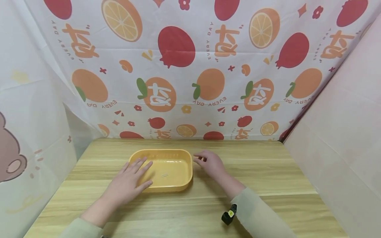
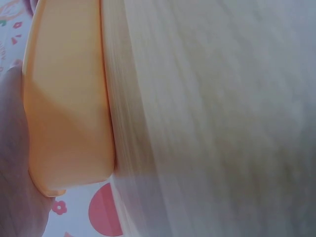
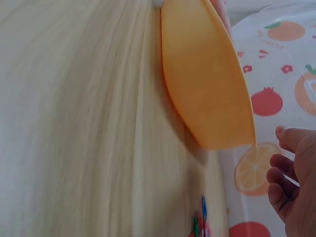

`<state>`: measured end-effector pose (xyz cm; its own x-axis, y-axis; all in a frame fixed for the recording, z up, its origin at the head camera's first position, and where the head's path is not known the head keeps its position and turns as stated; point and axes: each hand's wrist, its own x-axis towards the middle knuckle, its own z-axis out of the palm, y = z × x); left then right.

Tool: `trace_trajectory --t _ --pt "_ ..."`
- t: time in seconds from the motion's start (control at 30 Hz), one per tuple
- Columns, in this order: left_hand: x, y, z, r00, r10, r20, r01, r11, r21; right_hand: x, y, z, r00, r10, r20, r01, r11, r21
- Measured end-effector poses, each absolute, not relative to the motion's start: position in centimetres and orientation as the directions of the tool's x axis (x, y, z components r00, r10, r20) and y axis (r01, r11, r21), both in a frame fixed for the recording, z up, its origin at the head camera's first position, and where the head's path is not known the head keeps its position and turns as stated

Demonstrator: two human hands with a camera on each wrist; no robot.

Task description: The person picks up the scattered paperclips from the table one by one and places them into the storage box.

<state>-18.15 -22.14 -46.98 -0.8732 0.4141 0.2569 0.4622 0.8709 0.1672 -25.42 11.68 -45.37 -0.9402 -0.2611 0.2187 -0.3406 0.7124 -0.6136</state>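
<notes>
A yellow plastic basket (image 1: 178, 188) with rounded corners sits on the wooden table. Over its left side lies my left hand (image 1: 128, 181), fingers spread and nearly straight across the rim, thumb toward the near edge. In the left wrist view part of that hand (image 2: 17, 143) runs along the rim. Just off the right rim is my right hand (image 1: 209, 162), its fingers loosely bent and holding nothing. The right wrist view shows its thumb (image 3: 294, 138) apart from the curled fingers. Two thin pale marks (image 1: 164, 175) show on the basket's floor.
Small thin blue, green and red pieces (image 3: 201, 222) appear at the bottom of the right wrist view, on the table beyond the basket. A fruit-print cloth (image 1: 184, 82) hangs behind the table (image 1: 253, 165). Pale sheets stand at both sides. A black device (image 1: 229, 215) is on the right sleeve.
</notes>
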Motion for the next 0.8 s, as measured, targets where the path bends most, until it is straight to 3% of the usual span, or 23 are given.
trace_trajectory --t 0.6,0.8 --pt "-18.1 -22.2 -47.2 -0.854 0.421 0.306 0.480 0.865 0.149 -24.1 17.7 -48.7 -0.973 -0.188 0.133 -0.229 0.724 -0.650" --pt "-18.1 -22.3 -47.3 -0.855 0.423 0.301 0.479 0.866 0.141 -23.6 19.5 -49.7 -0.974 -0.154 0.167 -0.225 0.753 -0.619"
